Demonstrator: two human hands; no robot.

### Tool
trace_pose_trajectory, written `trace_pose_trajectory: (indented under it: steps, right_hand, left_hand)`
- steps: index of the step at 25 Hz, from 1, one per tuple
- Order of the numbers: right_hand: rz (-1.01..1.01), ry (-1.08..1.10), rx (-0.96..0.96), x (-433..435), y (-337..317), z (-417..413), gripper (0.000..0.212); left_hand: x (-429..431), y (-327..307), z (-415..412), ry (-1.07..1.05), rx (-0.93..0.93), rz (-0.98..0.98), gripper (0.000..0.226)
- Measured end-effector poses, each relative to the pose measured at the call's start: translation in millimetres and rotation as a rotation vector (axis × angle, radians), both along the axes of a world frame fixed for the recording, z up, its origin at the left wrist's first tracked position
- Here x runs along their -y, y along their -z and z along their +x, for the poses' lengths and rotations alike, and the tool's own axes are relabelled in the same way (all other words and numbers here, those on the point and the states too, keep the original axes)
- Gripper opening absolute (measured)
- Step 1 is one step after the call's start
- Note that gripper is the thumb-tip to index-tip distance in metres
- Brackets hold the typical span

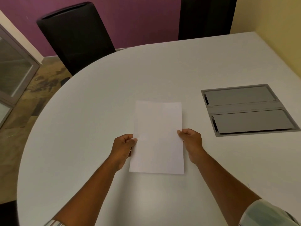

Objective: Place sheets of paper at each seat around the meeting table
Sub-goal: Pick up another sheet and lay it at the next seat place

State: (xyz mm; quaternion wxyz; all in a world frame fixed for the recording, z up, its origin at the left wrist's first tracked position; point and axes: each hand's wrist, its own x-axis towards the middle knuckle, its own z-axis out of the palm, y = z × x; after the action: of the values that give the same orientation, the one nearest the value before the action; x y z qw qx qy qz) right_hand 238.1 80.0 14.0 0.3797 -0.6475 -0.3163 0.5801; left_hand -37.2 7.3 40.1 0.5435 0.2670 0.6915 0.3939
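Observation:
White paper, one sheet or a thin stack, is held over the middle of the white meeting table. My left hand pinches its left edge. My right hand pinches its right edge. Whether the paper touches the tabletop I cannot tell. Two black chairs stand on the far side: one at the far left, another at the far right. No other sheet is visible on the table.
A grey recessed cable hatch with two lids sits in the tabletop to the right of the paper. A purple wall is behind the chairs, a yellow wall at the right. A glass door stands at the left. Another dark chair edge shows bottom left.

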Motion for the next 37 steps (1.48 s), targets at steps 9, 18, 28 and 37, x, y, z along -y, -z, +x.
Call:
trace_pose_trajectory:
  steps: [9, 18, 28, 37]
  right_hand:
    - [-0.179, -0.126, -0.011, 106.1, 7.5, -38.7, 0.008]
    - [-0.303, -0.187, -0.004, 208.3, 25.3, -163.0, 0.011]
    - [-0.334, -0.291, 0.070, 262.6, 39.4, -272.9, 0.016]
    - [-0.351, -0.292, 0.148, 269.9, 51.9, -292.3, 0.017]
  left_hand:
    - [73.9, -3.5, -48.5, -0.109, -0.300, -0.095, 0.005]
    - [106.0, 1.4, -180.2, 0.008, -0.432, -0.135, 0.013]
    - [112.8, 33.4, -285.7, 0.194, -0.547, -0.168, 0.014]
    - [125.3, 60.3, -296.4, 0.199, -0.619, -0.150, 0.013]
